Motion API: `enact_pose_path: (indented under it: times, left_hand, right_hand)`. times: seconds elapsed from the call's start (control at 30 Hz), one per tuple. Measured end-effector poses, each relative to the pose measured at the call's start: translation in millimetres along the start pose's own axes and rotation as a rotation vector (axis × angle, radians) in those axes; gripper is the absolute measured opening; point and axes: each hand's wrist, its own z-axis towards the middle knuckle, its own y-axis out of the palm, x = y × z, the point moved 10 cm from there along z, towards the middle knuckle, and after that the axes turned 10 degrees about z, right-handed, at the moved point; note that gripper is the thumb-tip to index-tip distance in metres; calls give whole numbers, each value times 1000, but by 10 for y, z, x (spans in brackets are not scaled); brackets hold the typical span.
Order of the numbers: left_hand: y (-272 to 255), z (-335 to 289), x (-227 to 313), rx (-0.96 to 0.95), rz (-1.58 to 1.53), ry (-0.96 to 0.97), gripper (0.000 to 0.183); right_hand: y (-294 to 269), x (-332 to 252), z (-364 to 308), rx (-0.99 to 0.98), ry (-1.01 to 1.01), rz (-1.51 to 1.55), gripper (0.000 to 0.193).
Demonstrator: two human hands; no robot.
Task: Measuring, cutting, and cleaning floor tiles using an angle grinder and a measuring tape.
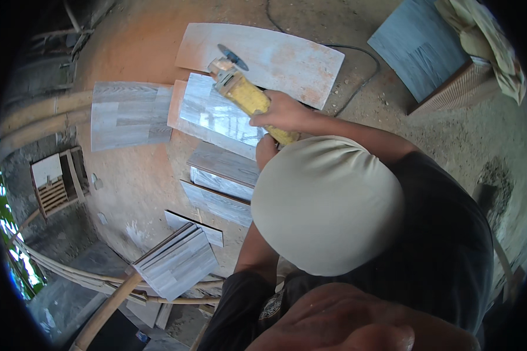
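the right hand (284,111) is clamped around a yellow angle grinder (246,95), above a glossy grey tile (202,111) near the ground (129,187); the left hand (266,150), partly hidden, sits beside the tile, its grip impossible to tell.

We record a brown floor (380,134), with orange dust (136,58) across its upper left; on it we see a grey wood-patterned tile (129,117) lying flat; a long pale slab (281,61); beside that slab, a glossy tile (219,114); below, stacked tiles (223,162).
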Motion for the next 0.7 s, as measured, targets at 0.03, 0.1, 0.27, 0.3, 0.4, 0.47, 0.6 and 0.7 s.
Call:
enact_pose_path:
  times: [0.03,0.1,0.27,0.3,0.4,0.47,0.6,0.7]
  left_hand:
    - [22,-29,-107,-1,-92,-70,51]
    - [100,-60,-290,10,-308,-213,50]
    - [366,-92,-459,87,-809,-477,48]
    - [410,-90,-467,104,-870,-508,47]
    - [506,-75,-500,150,-1003,-572,46]
    - [556,-74,-524,180,-1058,-606,45]
    - [630,-111,-535,239,-1126,-660,44]
    - [634,-153,-509,274,-1146,-695,42]
  right_hand:
    - [82,31,-28,-34,27,2,67]
    - [154,25,-45,-33,2,34,67]
    - [245,71,27,-60,-23,-6,72]
    - [249,79,46,-62,-27,-1,72]
    - [215,89,92,-26,-27,-35,70]
    - [217,142,116,-29,40,12,67]
    - [225,108,166,-39,17,73,65]
    - [225,111,213,-41,-2,89,67]
